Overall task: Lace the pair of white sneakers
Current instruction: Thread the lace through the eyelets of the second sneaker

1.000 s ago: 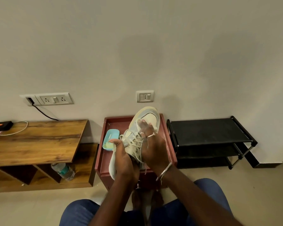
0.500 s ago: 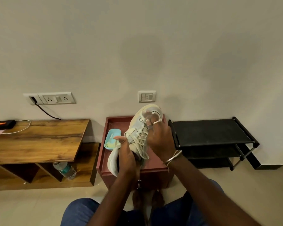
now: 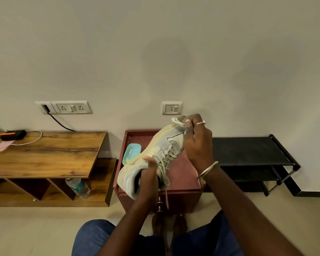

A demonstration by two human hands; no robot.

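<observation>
One white sneaker [image 3: 156, 151] is held in the air above the red box [image 3: 183, 183], toe pointing up and right. My left hand [image 3: 149, 179] grips its heel and collar, thumb on the tongue edge. Up at the toe, my right hand [image 3: 196, 141] pinches a loop of white lace [image 3: 178, 122]. More lace crosses the eyelets and one end hangs down over the box front. No second sneaker is in view.
A light blue case [image 3: 130, 153] lies in the red box behind the shoe. A wooden desk [image 3: 44, 154] stands at the left, a water bottle [image 3: 79, 187] on its lower shelf. A black shoe rack [image 3: 248, 152] stands at the right. My knees are below.
My right hand has slid from the laces up to the toe, pulling lace with it. The sneaker has tipped flatter and further right. My left hand has kept hold of the heel.
</observation>
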